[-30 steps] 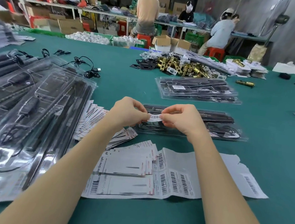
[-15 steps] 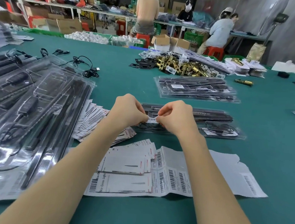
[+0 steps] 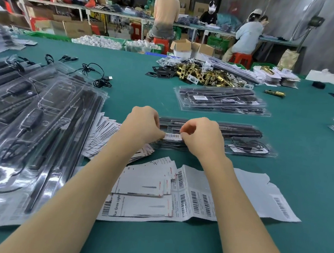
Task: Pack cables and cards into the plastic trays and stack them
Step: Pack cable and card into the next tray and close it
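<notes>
both hands meet over the near-centre of the green table, each pinching one end of a small barcode label: the left hand has its fingers curled around the label's left end, and the right hand has fingers and thumb closed on the right end, so neither hand is loose or spread. from the head view, the label sits stretched flat between them, right over the near edge of a filled clear plastic tray that lies across the table just beyond the knuckles; whether the label already touches the tray's lid i cannot tell, since the fingers hide the contact. a second packed tray stack lies farther off, toward the pile of brass latch parts. on the left sits a big overlapping heap of trays holding black cables, with loose cables beyond it. close to the body lie a fan of printed cards and a label backing sheet with barcodes remaining. as for risk: the label looks thin and sticky, so if one end goes down before the other is level it could land crooked or wrinkle, and pressing hard on the light tray could make it skid on the table or flex its lid. the forearms also hover just above the cards, and a dragged wrist could scatter them.
</notes>
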